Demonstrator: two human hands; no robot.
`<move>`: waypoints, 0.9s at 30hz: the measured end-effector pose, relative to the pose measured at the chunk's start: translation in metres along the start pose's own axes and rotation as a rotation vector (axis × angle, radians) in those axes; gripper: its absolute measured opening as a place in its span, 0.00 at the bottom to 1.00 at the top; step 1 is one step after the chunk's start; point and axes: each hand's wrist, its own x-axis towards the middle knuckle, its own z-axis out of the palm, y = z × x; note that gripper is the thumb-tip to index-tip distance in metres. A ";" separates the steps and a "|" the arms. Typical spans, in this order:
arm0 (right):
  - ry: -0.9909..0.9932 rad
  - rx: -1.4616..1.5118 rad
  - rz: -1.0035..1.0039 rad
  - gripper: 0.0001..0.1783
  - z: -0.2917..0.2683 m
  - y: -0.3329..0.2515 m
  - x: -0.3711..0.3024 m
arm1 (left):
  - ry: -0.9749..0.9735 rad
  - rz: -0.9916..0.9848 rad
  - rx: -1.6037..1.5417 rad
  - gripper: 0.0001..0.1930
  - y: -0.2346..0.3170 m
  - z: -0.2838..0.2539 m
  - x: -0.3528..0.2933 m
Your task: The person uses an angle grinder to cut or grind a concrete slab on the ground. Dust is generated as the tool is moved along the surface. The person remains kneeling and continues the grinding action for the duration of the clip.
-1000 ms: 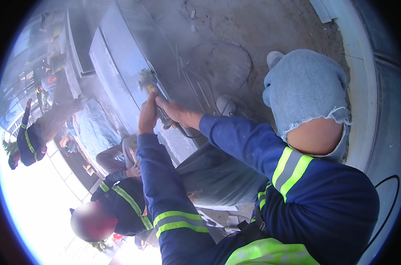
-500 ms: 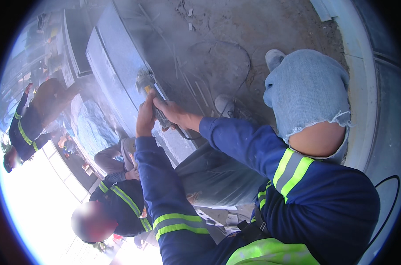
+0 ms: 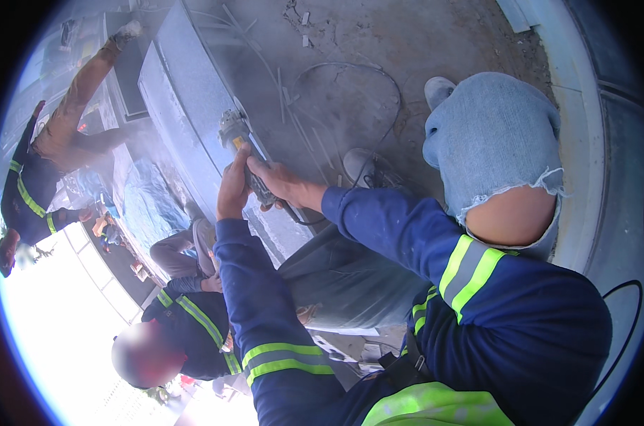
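Observation:
Both my hands are wrapped round an angle grinder with a grey head and a yellow-and-dark body. My left hand is closed on its left side, just behind the head. Close beside it, my right hand is closed round the body from the right. The grinder's head is over a long pale grey slab, near the slab's right edge. Whether the disc touches the slab is hidden. From the rear of the tool a dark cable comes out below my right hand.
A co-worker in a reflective-striped top crouches close on my left. Another person is farther left. Cable loops over the dusty ground beside thin strips. My jeans-clad knee is at right, near a pale ledge.
The dust round the grinder has thinned, so its head and the cable loop show more clearly. The far-left person has shifted, one leg now stretched toward the slab. My hands stay almost in place.

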 end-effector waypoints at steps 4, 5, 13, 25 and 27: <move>0.006 -0.001 -0.028 0.43 0.002 0.005 -0.002 | -0.005 0.004 0.000 0.35 -0.002 0.001 -0.003; 0.008 -0.005 -0.033 0.44 0.002 0.006 -0.001 | -0.001 -0.024 -0.021 0.35 -0.003 0.001 -0.003; -0.007 -0.015 -0.034 0.44 -0.001 0.008 0.010 | 0.025 0.008 0.035 0.37 -0.006 -0.001 0.003; -0.001 -0.056 -0.025 0.43 0.000 0.011 -0.003 | 0.065 0.014 0.038 0.36 -0.006 0.006 -0.013; 0.005 -0.061 -0.038 0.43 0.000 0.013 -0.003 | 0.063 0.030 0.037 0.36 -0.007 0.006 -0.014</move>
